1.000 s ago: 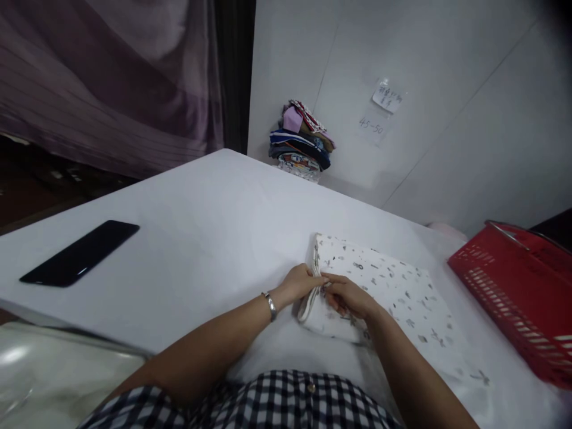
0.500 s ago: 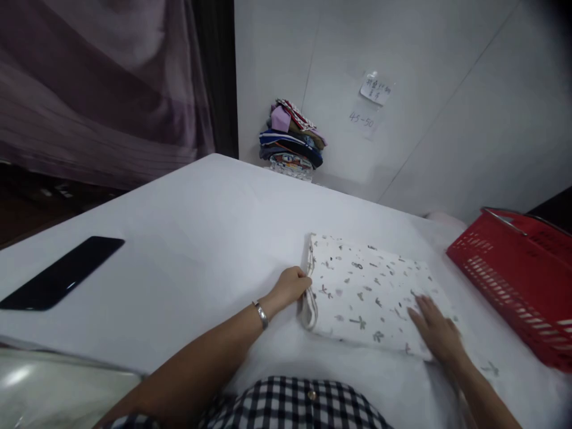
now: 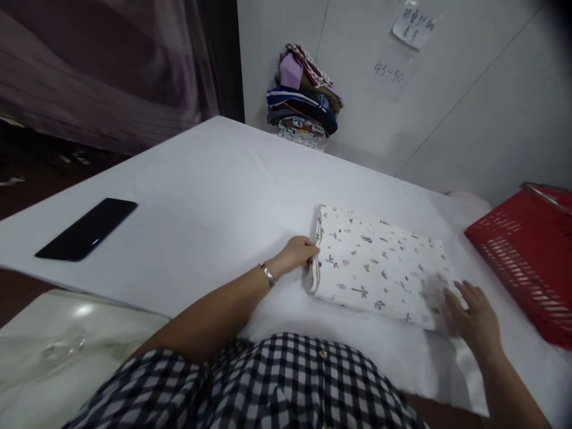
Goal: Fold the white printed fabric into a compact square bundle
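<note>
A folded white cloth with small printed plants and figures point(image 3: 370, 262) lies on the white-covered table in front of me. My left hand point(image 3: 298, 252) is closed on its left folded edge, thumb on top, where several layers show. At the cloth's right end is my right hand point(image 3: 476, 319), its fingers apart and slightly bent. The thumb side is close to the cloth's edge; whether it touches is blurred.
A red plastic basket point(image 3: 527, 262) stands at the right. Against the wall sits a pile of folded clothes point(image 3: 304, 98). A dark flat phone-like slab point(image 3: 87, 231) lies on the left of the table point(image 3: 201, 185). A pale glossy seat point(image 3: 67, 339) is below left.
My right hand has slid off the cloth's top to its right end. The patterned part that stretched beyond the right hand no longer shows. My left hand keeps its grip; the view has tilted down.
</note>
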`<action>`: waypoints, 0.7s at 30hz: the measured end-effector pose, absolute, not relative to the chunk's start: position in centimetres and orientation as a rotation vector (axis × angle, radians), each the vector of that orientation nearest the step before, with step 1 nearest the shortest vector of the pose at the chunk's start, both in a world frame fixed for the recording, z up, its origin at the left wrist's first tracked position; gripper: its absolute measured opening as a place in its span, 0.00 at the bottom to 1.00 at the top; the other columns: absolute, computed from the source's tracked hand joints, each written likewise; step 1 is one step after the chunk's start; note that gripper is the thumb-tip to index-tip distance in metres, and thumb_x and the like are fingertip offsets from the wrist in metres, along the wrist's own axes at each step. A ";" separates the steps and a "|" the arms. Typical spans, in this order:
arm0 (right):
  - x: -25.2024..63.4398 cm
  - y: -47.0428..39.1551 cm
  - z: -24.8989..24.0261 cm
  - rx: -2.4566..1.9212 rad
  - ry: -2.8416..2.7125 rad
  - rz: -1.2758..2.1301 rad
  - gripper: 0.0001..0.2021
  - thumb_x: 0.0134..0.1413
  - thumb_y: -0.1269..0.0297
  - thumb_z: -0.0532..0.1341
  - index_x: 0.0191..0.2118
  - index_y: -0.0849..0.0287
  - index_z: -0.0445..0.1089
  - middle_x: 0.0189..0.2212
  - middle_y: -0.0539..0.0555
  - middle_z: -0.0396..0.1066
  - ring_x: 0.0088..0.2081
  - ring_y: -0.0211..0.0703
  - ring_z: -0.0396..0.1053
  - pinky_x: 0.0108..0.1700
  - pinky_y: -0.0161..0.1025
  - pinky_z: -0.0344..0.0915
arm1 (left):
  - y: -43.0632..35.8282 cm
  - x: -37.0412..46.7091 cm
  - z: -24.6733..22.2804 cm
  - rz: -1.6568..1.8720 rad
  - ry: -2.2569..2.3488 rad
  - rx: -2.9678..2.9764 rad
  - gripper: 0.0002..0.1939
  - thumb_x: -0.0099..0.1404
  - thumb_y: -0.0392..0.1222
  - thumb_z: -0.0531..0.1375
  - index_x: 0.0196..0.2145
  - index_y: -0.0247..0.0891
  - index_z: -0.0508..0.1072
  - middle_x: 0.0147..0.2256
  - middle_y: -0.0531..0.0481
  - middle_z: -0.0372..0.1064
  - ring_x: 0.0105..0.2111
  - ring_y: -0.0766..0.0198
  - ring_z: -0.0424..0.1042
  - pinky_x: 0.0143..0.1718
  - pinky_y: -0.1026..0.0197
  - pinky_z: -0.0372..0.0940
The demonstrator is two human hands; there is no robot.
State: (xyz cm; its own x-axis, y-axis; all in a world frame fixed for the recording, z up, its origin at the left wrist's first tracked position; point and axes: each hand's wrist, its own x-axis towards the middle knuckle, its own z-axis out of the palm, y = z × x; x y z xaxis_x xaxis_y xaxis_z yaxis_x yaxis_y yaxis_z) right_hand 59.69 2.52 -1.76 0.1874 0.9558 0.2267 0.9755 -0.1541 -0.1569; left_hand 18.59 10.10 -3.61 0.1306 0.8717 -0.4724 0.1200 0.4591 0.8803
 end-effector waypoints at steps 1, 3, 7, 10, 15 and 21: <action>57.6 2.3 -1.3 -2.138 -1.832 -0.098 0.27 0.56 0.44 0.44 0.50 0.57 0.65 0.52 0.64 0.62 0.50 0.56 0.64 0.41 0.49 0.67 | 10.1 18.6 -3.7 0.697 1.342 0.983 0.07 0.49 0.38 0.61 0.26 0.35 0.65 0.22 0.52 0.64 0.22 0.68 0.65 0.22 0.65 0.63; 52.5 1.8 -0.5 -1.854 -1.896 0.202 0.20 0.54 0.48 0.51 0.45 0.55 0.67 0.48 0.59 0.67 0.45 0.53 0.67 0.36 0.45 0.70 | 10.1 18.6 -3.7 0.703 1.330 0.997 0.09 0.50 0.39 0.62 0.26 0.35 0.65 0.23 0.51 0.64 0.23 0.68 0.65 0.22 0.66 0.62; 42.8 1.3 0.4 -1.242 -2.273 0.486 0.10 0.57 0.62 0.53 0.40 0.54 0.70 0.37 0.57 0.70 0.41 0.46 0.67 0.41 0.44 0.68 | 9.6 18.4 -3.0 0.693 1.290 0.943 0.13 0.51 0.45 0.63 0.30 0.35 0.66 0.26 0.49 0.67 0.25 0.66 0.67 0.25 0.64 0.65; 38.7 1.8 0.8 -1.061 -2.420 0.544 0.12 0.59 0.66 0.51 0.45 0.54 0.68 0.37 0.57 0.69 0.39 0.44 0.66 0.39 0.42 0.66 | 8.5 17.8 -1.9 0.686 1.264 0.937 0.15 0.53 0.47 0.61 0.34 0.35 0.66 0.28 0.49 0.69 0.26 0.67 0.68 0.27 0.64 0.66; 36.4 3.6 1.7 -0.996 -2.674 0.579 0.15 0.59 0.70 0.49 0.49 0.57 0.66 0.34 0.57 0.69 0.37 0.44 0.64 0.40 0.42 0.63 | 4.9 16.0 -1.0 0.614 1.207 1.090 0.12 0.56 0.44 0.58 0.34 0.34 0.68 0.27 0.48 0.69 0.26 0.65 0.70 0.25 0.64 0.65; 35.4 5.3 2.9 -1.103 -2.982 0.604 0.13 0.52 0.73 0.52 0.42 0.58 0.68 0.29 0.54 0.69 0.32 0.42 0.65 0.36 0.37 0.57 | 1.2 16.1 -1.5 0.594 1.212 1.276 0.11 0.54 0.44 0.58 0.35 0.37 0.72 0.30 0.51 0.69 0.25 0.68 0.65 0.26 0.67 0.60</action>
State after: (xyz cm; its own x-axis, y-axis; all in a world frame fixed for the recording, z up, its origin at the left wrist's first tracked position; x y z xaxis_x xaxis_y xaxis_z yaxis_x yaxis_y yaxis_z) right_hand 35.36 5.30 2.86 -0.7638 0.6091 -0.2136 0.6442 0.6988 -0.3111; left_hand 16.15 1.18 -1.51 0.3224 0.8819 -0.3440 0.2681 0.2635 0.9267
